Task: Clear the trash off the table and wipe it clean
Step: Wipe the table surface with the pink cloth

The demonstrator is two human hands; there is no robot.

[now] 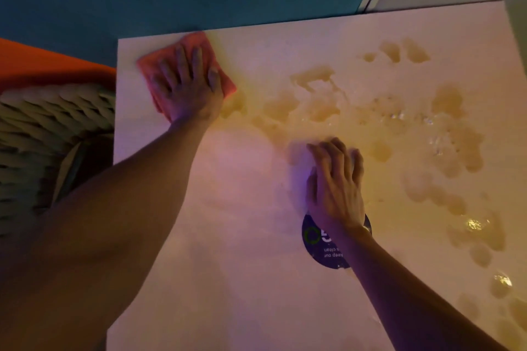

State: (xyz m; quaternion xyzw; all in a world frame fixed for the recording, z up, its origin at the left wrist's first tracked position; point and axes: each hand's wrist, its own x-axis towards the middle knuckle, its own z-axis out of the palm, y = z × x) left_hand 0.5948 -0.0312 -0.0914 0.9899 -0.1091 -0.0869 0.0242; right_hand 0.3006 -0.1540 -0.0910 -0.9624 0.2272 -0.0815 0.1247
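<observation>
right, left hand (186,85) is lying flat w/ fingers spread, pressing down on a pink cloth (182,65) at the far left corner of the white table (228,236). most of the cloth is sitting hidden under the palm, only its edges and corners are showing. right hand (336,182) is resting nr the middle of the table, fingers curling over something pale (296,174) that's blurring into the tabletop; can't tell if it's a tissue or a wipe, nor how tightly it's being held. the heel of that hand is covering the top of a dark round sticker (319,245) w/ upside-down print, only "clean" and "keep our" are reading clearly. a yellowish wet spill (399,122) is spreading in patches across the right half of the table, from beside the cloth to the right edge, where it's getting cut off by the frame. glints are showing on the wet spots. beyond the table's left edge a woven wicker seat (51,128) w/ an orange cushion (42,63) is peeking in, partly cropped. both forearms are running out of the bottom of the shot.
</observation>
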